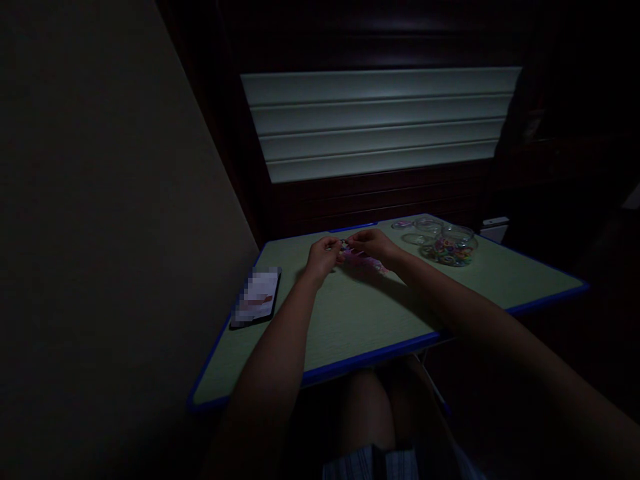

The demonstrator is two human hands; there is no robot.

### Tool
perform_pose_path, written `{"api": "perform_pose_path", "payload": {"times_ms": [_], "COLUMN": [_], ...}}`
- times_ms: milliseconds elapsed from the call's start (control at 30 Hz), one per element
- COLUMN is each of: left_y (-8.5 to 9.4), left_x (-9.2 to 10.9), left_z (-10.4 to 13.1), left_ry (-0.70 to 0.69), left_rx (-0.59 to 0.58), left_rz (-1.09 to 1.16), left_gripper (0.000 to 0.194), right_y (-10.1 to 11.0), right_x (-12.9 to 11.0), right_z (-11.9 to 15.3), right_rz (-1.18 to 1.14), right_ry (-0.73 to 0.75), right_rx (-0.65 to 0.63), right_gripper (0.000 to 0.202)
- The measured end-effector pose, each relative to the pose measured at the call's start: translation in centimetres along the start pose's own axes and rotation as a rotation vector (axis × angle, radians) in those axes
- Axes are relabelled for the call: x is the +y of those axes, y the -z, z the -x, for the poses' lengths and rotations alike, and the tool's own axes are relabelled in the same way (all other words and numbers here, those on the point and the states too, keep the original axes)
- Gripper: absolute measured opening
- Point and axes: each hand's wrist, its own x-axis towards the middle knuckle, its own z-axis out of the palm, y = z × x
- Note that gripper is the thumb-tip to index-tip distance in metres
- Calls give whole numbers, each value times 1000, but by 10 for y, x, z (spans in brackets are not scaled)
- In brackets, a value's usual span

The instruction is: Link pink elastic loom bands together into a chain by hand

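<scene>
Above the middle of the table, my left hand (321, 257) is closed, its thumb and fingers pinched on one side of a small dark-and-light piece (343, 245). From the other side my right hand (375, 245) pinches the same piece with its fingertips. A pinkish-purple, strand-like thing (369, 261) trails from below the fingers toward the right, under my right hand. Whether it is joined to the small piece I cannot tell, as the fingers cover part of it and the light is dim.
The pale green table (370, 320) has a blue rim. At its left lies a tablet or phone (256, 297) with a lit, blurred screen. To the right stand a clear jar (454, 247) of colourful small rings, a clear container (427, 227) and a round lid-like piece (417, 239).
</scene>
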Motion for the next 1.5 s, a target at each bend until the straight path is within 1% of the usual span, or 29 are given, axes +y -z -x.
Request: {"api": "perform_pose_path", "payload": {"times_ms": [267,533,633,700,800,933,1033,1233,1333,1500], "left_y": [0,1,0,-1,-1,0,0,1,1,2], "left_x": [-2,-3,-3,-1,1,4,3,-1,-3,-5], "left_z": [-1,-2,-1,0,1,1,0,-4,-7,-7], "left_ry": [-10,-27,-6,-3,-11,-51,-89,-111,-104,-102], "left_rx": [12,-5,-17,-13,13,74,108,121,133,147], "left_rz": [2,21,1,0,16,50,76,65,39,-33], "left_gripper": [22,34,34,31,25,21,20,23,21,19], "right_y": [1,0,0,0,0,0,-1,-1,-1,0], "right_x": [3,-12,-15,-15,-12,-7,-5,-3,-2,-5], "right_z": [-2,7,9,9,8,5,5,4,3,1], "right_rz": [-27,-57,-83,-91,-92,-80,-77,-65,0,287], "right_ry": [17,-31,-33,-33,-31,-33,-46,-53,10,306], "right_rx": [-13,112,132,133,115,42,-9,-24,-15,186], "right_gripper": [13,13,13,13,14,11,7,7,12,23]}}
